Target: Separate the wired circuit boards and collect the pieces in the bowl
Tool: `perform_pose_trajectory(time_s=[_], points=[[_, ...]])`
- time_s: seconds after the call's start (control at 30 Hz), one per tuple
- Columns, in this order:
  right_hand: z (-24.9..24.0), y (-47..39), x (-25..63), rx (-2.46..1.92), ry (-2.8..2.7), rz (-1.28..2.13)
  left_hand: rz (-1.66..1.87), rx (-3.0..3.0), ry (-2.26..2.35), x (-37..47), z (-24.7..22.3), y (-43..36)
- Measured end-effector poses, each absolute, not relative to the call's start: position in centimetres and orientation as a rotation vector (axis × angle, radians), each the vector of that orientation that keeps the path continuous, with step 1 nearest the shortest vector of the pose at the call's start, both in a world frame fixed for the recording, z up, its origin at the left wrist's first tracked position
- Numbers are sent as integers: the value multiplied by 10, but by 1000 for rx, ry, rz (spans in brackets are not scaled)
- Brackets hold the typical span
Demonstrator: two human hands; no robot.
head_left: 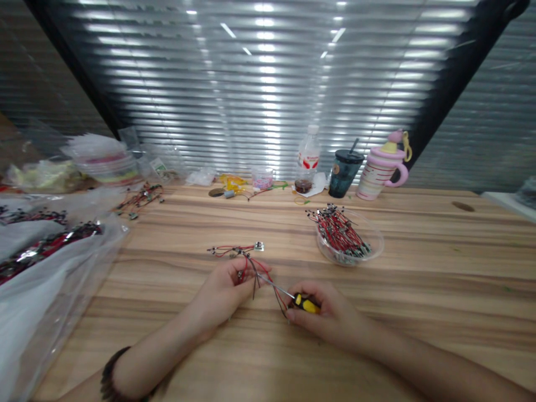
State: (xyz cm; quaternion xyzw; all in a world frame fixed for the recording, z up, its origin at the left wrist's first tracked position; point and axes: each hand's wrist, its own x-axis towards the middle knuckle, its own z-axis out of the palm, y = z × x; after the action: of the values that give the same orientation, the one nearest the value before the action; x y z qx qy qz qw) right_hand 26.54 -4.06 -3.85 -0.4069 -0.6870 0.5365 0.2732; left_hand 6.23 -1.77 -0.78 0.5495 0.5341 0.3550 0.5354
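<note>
My left hand [228, 287] pinches a bundle of thin red and black wires [254, 273] above the wooden table. A yellow and black screwdriver [305, 304] is held by its handle in my right hand [322, 310]. Its thin metal shaft points left, and its tip is at the wires by my left fingertips. Some wire ends hang down close to my right fingertips; whether those fingers hold them too is unclear. Just beyond my left hand lies a red-wired piece [234, 249] with a small board [258, 246] at its right end.
A clear round bowl [377, 245] of red-wired parts stands at right. Behind it are a bottle [309, 159], a dark tumbler [344, 174] and a pink mug [379, 173]. Plastic bags [46, 296] with wired parts lie at left, near loose wired parts [144, 198]. Blinds hang behind.
</note>
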Motion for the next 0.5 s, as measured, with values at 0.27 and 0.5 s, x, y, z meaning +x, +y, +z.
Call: perform_pose_trajectory(time_s=[0.27, 0.5], points=[[-42, -41, 264, -1076, -1879, 1383, 867, 1286, 1269, 63, -10, -20], [-14, -35, 271, -1157, -1920, 947, 801, 1249, 1250, 60, -5, -18]])
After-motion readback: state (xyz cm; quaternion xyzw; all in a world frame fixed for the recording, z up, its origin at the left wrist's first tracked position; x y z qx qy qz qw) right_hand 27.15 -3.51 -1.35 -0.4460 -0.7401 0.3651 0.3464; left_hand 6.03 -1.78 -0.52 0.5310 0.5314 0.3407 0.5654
